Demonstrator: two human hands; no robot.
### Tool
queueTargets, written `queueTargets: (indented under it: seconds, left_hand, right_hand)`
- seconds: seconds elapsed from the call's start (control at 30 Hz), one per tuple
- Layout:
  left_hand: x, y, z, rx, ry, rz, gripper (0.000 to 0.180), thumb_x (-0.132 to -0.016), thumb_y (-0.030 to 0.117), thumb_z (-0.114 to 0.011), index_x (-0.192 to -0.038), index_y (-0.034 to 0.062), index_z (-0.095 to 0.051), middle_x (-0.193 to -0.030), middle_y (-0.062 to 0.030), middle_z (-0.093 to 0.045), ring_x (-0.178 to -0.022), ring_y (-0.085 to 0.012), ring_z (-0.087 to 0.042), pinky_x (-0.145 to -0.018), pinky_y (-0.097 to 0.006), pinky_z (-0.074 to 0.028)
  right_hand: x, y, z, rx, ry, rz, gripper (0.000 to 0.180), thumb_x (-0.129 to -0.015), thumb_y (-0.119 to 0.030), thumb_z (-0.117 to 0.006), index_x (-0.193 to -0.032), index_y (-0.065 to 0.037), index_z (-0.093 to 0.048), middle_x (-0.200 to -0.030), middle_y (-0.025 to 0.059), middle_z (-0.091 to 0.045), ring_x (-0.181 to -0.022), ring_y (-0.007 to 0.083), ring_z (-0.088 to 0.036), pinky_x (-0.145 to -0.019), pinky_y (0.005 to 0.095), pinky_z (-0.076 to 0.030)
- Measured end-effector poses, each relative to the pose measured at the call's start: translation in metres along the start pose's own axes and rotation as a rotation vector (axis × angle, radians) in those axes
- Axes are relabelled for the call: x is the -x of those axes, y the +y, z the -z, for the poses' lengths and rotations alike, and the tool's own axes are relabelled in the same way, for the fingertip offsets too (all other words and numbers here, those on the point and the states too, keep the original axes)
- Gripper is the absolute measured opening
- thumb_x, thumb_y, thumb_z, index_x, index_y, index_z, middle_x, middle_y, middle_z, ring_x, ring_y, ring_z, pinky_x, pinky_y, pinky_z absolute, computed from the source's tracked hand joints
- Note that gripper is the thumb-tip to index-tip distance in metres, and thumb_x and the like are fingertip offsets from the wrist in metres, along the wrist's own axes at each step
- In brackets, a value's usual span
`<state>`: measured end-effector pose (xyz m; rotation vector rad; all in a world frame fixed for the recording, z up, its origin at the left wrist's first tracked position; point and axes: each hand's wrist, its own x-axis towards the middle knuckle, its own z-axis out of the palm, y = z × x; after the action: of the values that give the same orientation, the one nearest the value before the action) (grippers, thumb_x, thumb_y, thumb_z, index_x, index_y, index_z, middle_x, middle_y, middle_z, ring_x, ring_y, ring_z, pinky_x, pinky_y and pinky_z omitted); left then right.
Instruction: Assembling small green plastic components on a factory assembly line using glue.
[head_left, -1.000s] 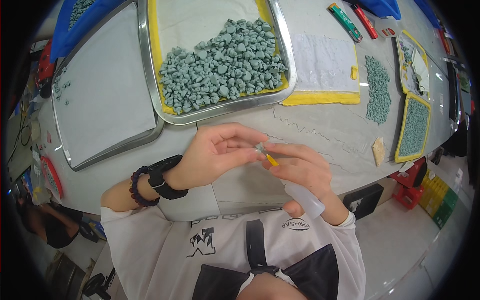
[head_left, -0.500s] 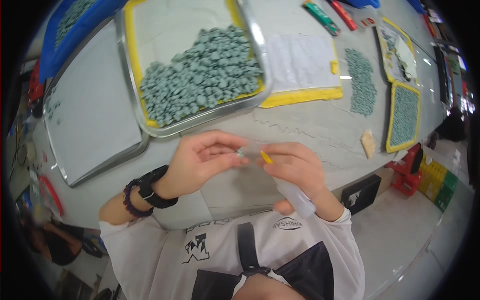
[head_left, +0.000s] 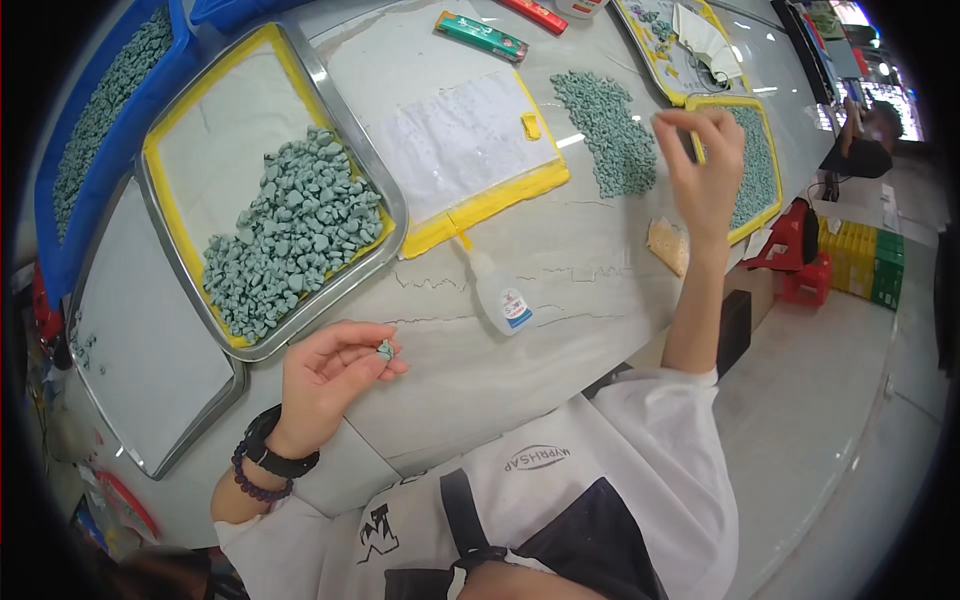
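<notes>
My left hand [head_left: 325, 385] is closed, with a small green stone piece [head_left: 386, 350] pinched between thumb and fingertips. It is just below the metal tray [head_left: 400, 205], whose yellow-edged lining bears a heap of similar green stones [head_left: 290, 240]. My right hand [head_left: 708, 165] is raised at the right, thumb and forefinger brought together; whatever they hold is too small to make out. Beside it are a loose patch of smaller green stones [head_left: 608, 135] and a yellow-rimmed tray [head_left: 768, 200] of small stones, partly covered by the hand. A squeeze glue bottle [head_left: 495, 290] with a yellow tip lies between my hands.
A blue bin [head_left: 50, 210] of green stones is at far left, beside a white-lined tray [head_left: 150, 340]. A yellow-edged white sheet [head_left: 465, 150], a green box [head_left: 480, 36] and a red box [head_left: 535, 14] lie behind the bottle. A small bag of beige bits [head_left: 668, 246] is near the right edge.
My right hand has let go of the glue bottle, now on the table, and has moved far right toward the small stones. My left hand still holds its stone. The view has turned.
</notes>
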<state>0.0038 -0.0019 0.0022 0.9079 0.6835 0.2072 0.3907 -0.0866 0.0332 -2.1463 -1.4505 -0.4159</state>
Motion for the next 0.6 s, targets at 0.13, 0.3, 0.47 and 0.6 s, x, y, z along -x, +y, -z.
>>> queueTargets:
  seconds: [0.13,0.3,0.47,0.6]
  left_hand:
    - [-0.002,0.001,-0.001,-0.015,0.024,-0.028,0.027,-0.089,-0.001,-0.053,-0.115,-0.0072,-0.055,-0.104,-0.0136,-0.062,-0.092,-0.0209,-0.065,-0.081,-0.029,-0.052]
    - [-0.002,0.002,-0.001,-0.009,0.031,-0.014,0.027,-0.087,-0.001,-0.054,-0.113,-0.0064,-0.056,-0.103,-0.0138,-0.063,-0.090,-0.0199,-0.065,-0.080,-0.028,-0.052]
    - [0.000,0.001,0.001,-0.002,-0.035,-0.030,0.029,-0.088,-0.004,-0.053,-0.117,-0.0072,-0.055,-0.106,-0.0125,-0.061,-0.093,-0.0203,-0.065,-0.082,-0.029,-0.051]
    - [0.000,0.002,0.001,-0.005,-0.043,-0.038,0.030,-0.088,-0.004,-0.054,-0.118,-0.0070,-0.054,-0.107,-0.0115,-0.060,-0.094,-0.0194,-0.064,-0.081,-0.029,-0.051]
  right_hand:
    - [-0.023,0.037,-0.022,0.008,-0.084,0.043,0.010,-0.074,-0.011,-0.072,-0.082,-0.006,-0.070,-0.079,0.0046,-0.056,-0.080,0.0207,-0.050,-0.072,0.0325,-0.042]
    - [-0.027,0.035,-0.032,0.104,-0.162,0.064,0.010,-0.072,-0.010,-0.072,-0.081,-0.006,-0.071,-0.079,0.0059,-0.058,-0.079,0.0201,-0.051,-0.071,0.0329,-0.043]
    - [-0.027,0.034,-0.034,0.126,-0.170,0.154,0.009,-0.071,-0.008,-0.071,-0.079,-0.005,-0.070,-0.079,0.0063,-0.058,-0.075,0.0197,-0.051,-0.070,0.0326,-0.043]
    - [-0.027,-0.002,-0.021,-0.006,-0.117,0.231,0.007,-0.071,-0.005,-0.070,-0.078,-0.004,-0.068,-0.078,0.0060,-0.056,-0.070,0.0206,-0.051,-0.065,0.0335,-0.042]
